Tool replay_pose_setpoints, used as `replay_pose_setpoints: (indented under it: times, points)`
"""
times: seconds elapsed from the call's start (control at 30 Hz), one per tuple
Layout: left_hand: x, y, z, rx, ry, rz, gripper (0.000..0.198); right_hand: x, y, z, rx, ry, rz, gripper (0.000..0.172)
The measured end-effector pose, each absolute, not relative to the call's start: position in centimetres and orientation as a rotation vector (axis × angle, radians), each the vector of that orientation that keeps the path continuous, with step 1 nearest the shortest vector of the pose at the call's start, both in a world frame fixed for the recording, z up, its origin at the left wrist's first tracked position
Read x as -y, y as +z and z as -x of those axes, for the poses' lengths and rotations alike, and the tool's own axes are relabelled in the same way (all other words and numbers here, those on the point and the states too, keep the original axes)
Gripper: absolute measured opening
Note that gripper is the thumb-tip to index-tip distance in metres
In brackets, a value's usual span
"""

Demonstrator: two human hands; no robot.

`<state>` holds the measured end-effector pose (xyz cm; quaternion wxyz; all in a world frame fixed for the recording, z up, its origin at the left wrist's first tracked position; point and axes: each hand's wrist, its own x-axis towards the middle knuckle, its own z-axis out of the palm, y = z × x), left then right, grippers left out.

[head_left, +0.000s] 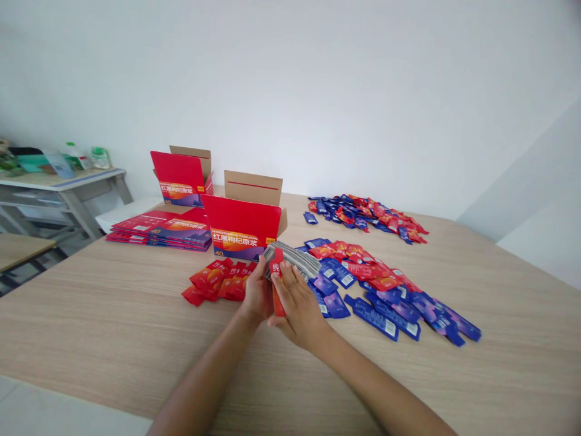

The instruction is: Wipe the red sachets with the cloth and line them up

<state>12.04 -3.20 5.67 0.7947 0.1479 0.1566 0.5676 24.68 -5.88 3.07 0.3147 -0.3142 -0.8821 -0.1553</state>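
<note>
In the head view a red sachet [278, 307] stands upright between my two hands, against a grey striped cloth [299, 260]. My left hand [256, 295] grips the sachet and cloth from the left, its thumb pointing up. My right hand [298, 310] presses over them from the right, fingers together across the sachet and the cloth. Directly behind the hands stands an open red carton [240, 227] with its flaps up. Left of my left hand lie several red sachets [222, 280] in front of that carton. Blue sachets [336, 304] lie just right of my right hand.
Flat folded cartons [158, 229] are stacked at the left, with a second open carton [181, 178] behind them. A pile of red and blue sachets [363, 215] lies near the wall. More blue sachets [431, 315] spread right. A side desk [82, 181] holds bottles.
</note>
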Motion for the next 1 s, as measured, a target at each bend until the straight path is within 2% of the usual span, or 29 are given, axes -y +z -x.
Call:
replay_pose_setpoints:
  times: [0.13, 0.27, 0.47, 0.63, 0.8, 0.87, 1.0]
  points:
    - [3.9, 4.6, -13.4, -0.269, 1.102, -0.480, 0.042, 4.3, 4.2, -26.6, 2.227, -0.452, 0.891, 0.086]
    - [4.7, 4.1, -14.8, -0.178, 1.055, -0.509, 0.048, 3.3, 5.0, -28.3, 2.174, -0.260, 0.915, 0.077]
    - [4.6, 5.0, -14.6, -0.205, 1.141, -0.416, 0.058, 4.7, 4.7, -27.1, 1.826, 0.129, 0.897, 0.047]
    - [4.3, 6.1, -13.7, -0.281, 1.235, -0.373, 0.056, 5.3, 5.5, -25.9, 1.386, 0.328, 1.064, 0.037]
    - [4.1, 5.9, -13.4, -0.275, 1.244, -0.388, 0.052, 3.7, 5.5, -26.6, 1.404, 0.364, 1.160, 0.027]
    - [4.1, 5.7, -13.5, -0.256, 1.233, -0.388, 0.051, 3.3, 5.0, -26.8, 1.479, 0.304, 1.168, 0.028]
    - [4.2, 5.5, -13.8, -0.259, 1.179, -0.377, 0.051, 3.2, 4.2, -27.0, 1.643, 0.146, 1.194, 0.046]
